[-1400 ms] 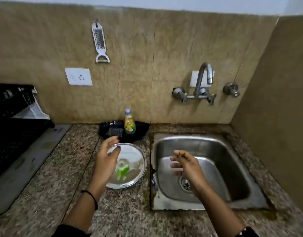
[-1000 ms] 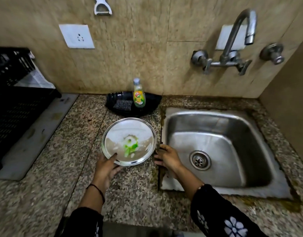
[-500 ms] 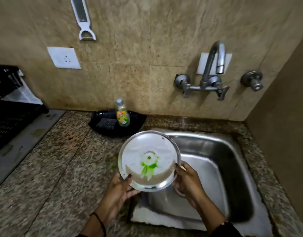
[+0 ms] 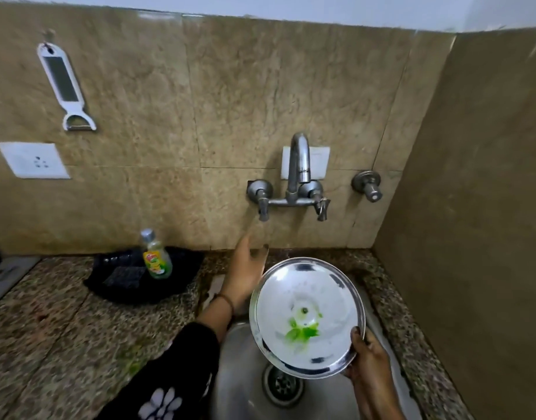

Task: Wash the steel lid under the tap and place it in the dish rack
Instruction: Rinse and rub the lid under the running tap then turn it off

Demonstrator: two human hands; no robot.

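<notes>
The round steel lid [image 4: 307, 316], smeared with white foam and a green blob near its middle, is held tilted over the steel sink [image 4: 242, 386]. My right hand [image 4: 368, 359] grips its lower right rim. My left hand [image 4: 245, 272] is off the lid, fingers apart, raised below the left handle of the wall tap [image 4: 298, 177]. No water runs from the spout. The dish rack is out of view.
A dish-soap bottle [image 4: 156, 256] stands in a black tray [image 4: 145, 277] with a scrubber, left of the sink on the granite counter [image 4: 63, 344]. A grater [image 4: 65, 86] and a socket [image 4: 33, 160] are on the tiled wall. A side wall [image 4: 472, 207] closes the right.
The lid went from the counter to above the sink. My left hand let go of it and rose toward the tap; my right hand alone holds it now. The view swung right.
</notes>
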